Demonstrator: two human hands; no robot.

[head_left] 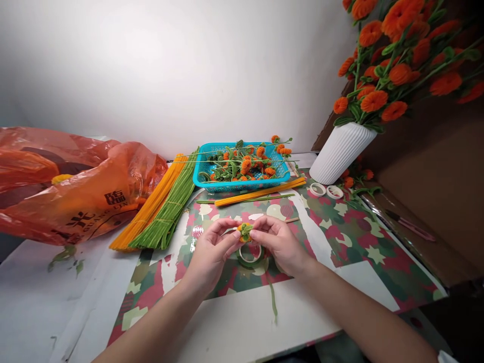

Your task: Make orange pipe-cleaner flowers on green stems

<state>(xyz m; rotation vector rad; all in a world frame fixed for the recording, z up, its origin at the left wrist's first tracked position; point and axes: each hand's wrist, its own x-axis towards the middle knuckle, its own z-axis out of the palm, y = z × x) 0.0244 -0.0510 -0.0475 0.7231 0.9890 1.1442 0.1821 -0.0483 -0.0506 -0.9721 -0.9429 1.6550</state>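
Observation:
Between my two hands is a small orange flower with a green back (pixel 245 232), made of fuzzy pipe cleaner. My left hand (pixel 216 244) pinches its left side between thumb and fingers. From the right, my right hand (pixel 278 243) pinches the green part with thumb and forefinger. Just below the flower lies a roll of green tape (pixel 251 255) on the patterned table cover, partly behind my hands. A loose green strip (pixel 273 301) trails toward me from near the roll.
A blue basket (pixel 242 185) holds several orange flowers and green pieces. Orange stems (pixel 260 192) lie before it; bundles of orange (pixel 149 206) and green stems (pixel 168 206) lie left, beside an orange plastic bag (pixel 98 186). A white vase (pixel 338 154) with orange flowers and two white rings (pixel 317 189) stand right.

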